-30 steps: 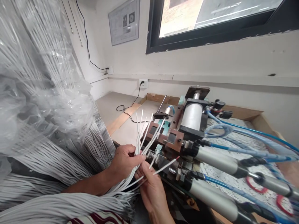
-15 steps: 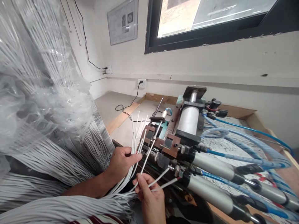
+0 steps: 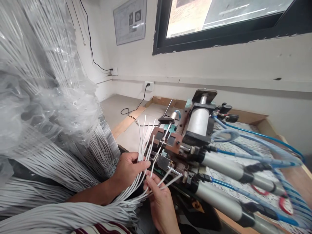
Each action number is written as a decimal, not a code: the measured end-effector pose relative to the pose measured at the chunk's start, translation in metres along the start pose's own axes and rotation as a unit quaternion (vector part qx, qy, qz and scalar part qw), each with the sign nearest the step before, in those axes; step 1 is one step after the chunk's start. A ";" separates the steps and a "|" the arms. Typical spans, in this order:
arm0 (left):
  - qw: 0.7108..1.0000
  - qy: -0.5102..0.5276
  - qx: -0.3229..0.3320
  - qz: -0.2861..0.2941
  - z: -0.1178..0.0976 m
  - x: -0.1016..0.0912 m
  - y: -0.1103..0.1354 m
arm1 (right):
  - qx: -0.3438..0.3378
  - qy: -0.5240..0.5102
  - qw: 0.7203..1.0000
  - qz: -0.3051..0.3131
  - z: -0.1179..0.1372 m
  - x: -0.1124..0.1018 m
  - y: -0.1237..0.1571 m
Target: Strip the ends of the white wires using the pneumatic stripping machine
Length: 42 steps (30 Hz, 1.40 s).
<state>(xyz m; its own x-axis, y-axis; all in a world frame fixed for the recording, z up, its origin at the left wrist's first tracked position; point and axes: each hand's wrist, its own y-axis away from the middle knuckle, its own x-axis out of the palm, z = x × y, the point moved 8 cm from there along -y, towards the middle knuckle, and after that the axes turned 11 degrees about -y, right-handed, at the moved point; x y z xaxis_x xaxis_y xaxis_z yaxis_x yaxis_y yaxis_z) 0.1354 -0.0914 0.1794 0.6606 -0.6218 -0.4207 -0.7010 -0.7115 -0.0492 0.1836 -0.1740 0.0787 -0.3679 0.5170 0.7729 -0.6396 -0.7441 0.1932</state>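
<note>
My left hand (image 3: 128,170) is closed round a fan of several thin white wires (image 3: 144,136) whose ends stick upward. My right hand (image 3: 159,203) sits just below it, fingers pinched on two white wires (image 3: 168,182) whose tips point right, up to the front of a pneumatic machine (image 3: 192,143). The tips lie close to the machine's small clamp jaws (image 3: 168,162). All the wires run back to a big white bundle (image 3: 60,214) at the lower left.
Large bundles of white wires in clear plastic wrap (image 3: 44,97) fill the left side. Silver air cylinders (image 3: 224,169) with blue hoses (image 3: 263,143) stretch right over a patterned bench. A black cable (image 3: 133,112) runs to a wall socket. A dark-framed window is above.
My right hand moved slightly up and forward, bringing the two wire tips nearer the machine's jaws. The left hand kept its hold on the fanned wires, nearly still.
</note>
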 end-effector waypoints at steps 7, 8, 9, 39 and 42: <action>1.000 0.012 0.018 0.019 0.003 0.002 0.000 | -0.083 0.073 0.994 -0.007 0.006 -0.005 -0.003; 0.999 0.016 0.020 0.020 0.003 0.001 -0.001 | -0.105 0.088 0.990 -0.020 0.008 -0.010 -0.002; 0.999 0.018 0.021 0.020 0.004 0.001 -0.002 | -0.119 0.099 0.988 -0.027 0.010 -0.014 -0.002; 1.000 0.003 -0.003 0.027 0.010 0.003 -0.004 | -0.146 0.117 0.982 -0.019 0.010 -0.013 -0.006; 0.998 0.029 -0.048 0.036 0.017 0.005 -0.005 | -0.167 0.062 0.983 -0.054 0.014 -0.018 -0.007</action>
<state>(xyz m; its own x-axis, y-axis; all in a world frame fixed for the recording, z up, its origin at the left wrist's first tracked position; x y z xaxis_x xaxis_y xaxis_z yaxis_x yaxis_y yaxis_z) 0.1374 -0.0855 0.1624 0.6259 -0.6882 -0.3668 -0.7201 -0.6907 0.0670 0.2042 -0.1842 0.0724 -0.3510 0.6482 0.6758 -0.8575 -0.5124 0.0461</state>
